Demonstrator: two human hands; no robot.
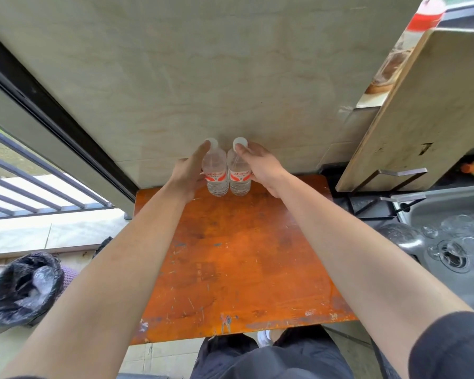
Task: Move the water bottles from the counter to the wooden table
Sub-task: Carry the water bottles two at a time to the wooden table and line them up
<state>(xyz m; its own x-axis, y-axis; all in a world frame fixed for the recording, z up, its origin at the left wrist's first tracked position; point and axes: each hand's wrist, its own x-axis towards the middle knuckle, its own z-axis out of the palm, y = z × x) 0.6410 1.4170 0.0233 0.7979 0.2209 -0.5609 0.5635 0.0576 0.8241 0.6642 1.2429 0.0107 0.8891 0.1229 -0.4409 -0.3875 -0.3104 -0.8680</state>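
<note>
Two clear water bottles with white caps and red-and-white labels stand upright side by side at the far edge of the orange wooden table, close to the wall. My left hand wraps the left bottle from its left side, fingers reaching up to the cap. My right hand grips the right bottle from its right side, fingertips at the neck just under the cap. The two bottles touch or nearly touch each other.
A steel sink holding several glasses lies to the right, with the counter and an open cabinet door above it. A bin lined with a black bag sits on the floor at left, beside a sliding door frame.
</note>
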